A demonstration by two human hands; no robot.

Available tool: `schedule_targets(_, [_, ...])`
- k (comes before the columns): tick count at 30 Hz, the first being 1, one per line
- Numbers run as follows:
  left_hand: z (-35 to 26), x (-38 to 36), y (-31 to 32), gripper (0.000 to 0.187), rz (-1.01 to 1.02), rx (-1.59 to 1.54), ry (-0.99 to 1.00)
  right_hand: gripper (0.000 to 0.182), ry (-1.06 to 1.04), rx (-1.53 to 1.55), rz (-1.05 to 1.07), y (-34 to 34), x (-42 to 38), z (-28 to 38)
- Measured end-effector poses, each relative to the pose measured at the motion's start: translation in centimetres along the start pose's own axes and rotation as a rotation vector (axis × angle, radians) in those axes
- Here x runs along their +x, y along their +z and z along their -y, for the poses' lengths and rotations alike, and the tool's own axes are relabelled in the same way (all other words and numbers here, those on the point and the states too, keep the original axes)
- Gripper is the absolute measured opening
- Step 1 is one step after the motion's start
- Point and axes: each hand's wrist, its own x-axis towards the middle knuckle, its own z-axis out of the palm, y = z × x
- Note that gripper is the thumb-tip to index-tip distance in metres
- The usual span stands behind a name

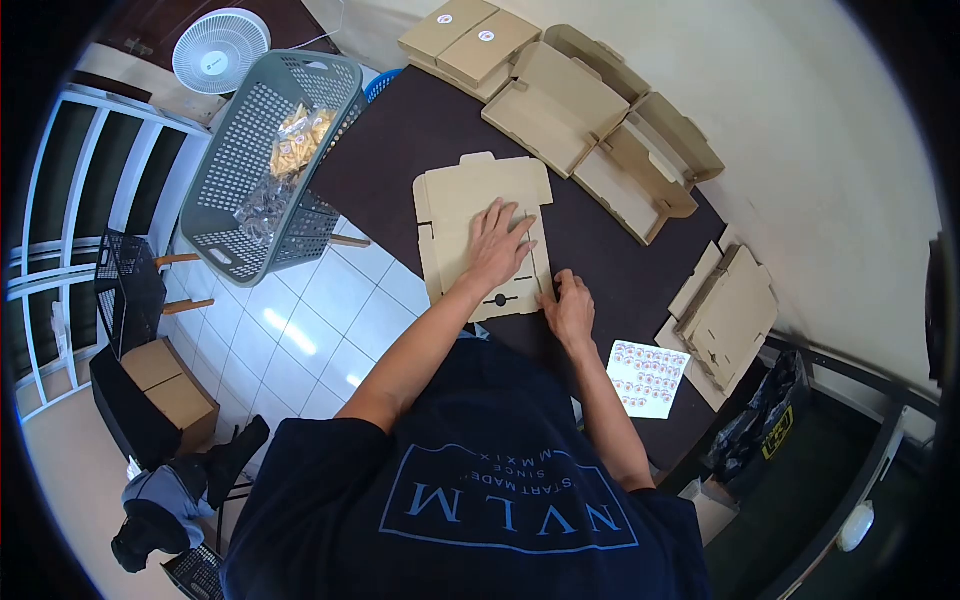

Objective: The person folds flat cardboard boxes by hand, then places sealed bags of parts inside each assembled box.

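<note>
A flat, unfolded cardboard box blank (455, 195) lies on the dark table (375, 150) in front of my body. My left hand (500, 243) rests on the middle of the blank, palm down with its fingers spread. At the blank's lower right corner is my right hand (570, 308), its fingers bent and close together against the cardboard edge. Whether those fingers pinch the edge is too small to tell. Slots and a dark round mark show on the blank between the two hands.
Two open boxes (560, 100) and closed boxes (470, 40) line the table's far side. Flat blanks (735, 310) and a sticker sheet (648, 378) lie at the right. A grey basket (230, 140) with bagged items and a fan (220, 50) stand at the left.
</note>
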Motion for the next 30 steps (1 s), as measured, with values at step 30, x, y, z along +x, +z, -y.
schedule_targets(30, [-1.2, 4.6, -0.2, 0.048, 0.195, -0.24, -0.12, 0.038, 0.027, 0.121, -0.117, -0.1, 7.4, -3.0])
